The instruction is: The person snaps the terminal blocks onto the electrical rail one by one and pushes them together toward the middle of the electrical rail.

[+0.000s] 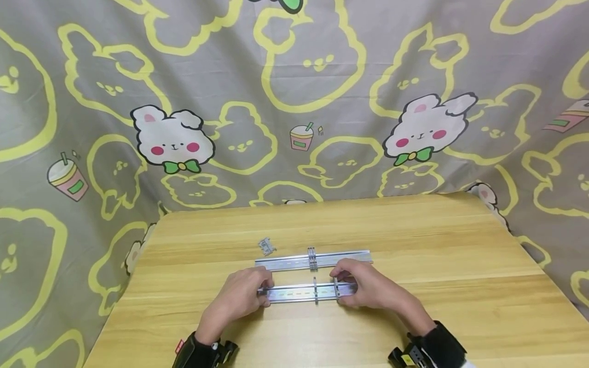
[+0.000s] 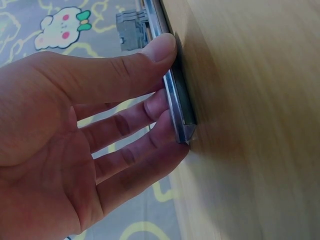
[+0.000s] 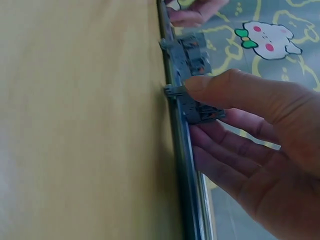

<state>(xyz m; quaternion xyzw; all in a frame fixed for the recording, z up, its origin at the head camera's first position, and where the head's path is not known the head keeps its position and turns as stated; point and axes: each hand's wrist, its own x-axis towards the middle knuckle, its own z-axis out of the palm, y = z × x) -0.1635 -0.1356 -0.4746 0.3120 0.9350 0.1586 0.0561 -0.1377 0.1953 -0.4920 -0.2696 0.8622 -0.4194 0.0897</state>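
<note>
A slotted metal DIN rail [image 1: 294, 293] lies crosswise near the middle of the wooden table. My left hand [image 1: 241, 292] pinches its left end, thumb on the near edge and fingers on the far edge; the rail end [image 2: 180, 117] shows in the left wrist view. Two thin grey terminal blocks sit across this rail. My right hand [image 1: 370, 286] grips the right-hand terminal block [image 3: 192, 110], its thumb on the block's near end and its fingers behind. The other terminal block [image 1: 315, 291] stands a short way to its left, untouched.
Just behind lies a second DIN rail [image 1: 285, 263] with several terminal blocks [image 1: 312, 259] packed together at its middle. A small grey piece [image 1: 266, 246] lies beyond its left end. A patterned curtain [image 1: 294, 168] hangs along the back edge of the table [image 1: 207, 230].
</note>
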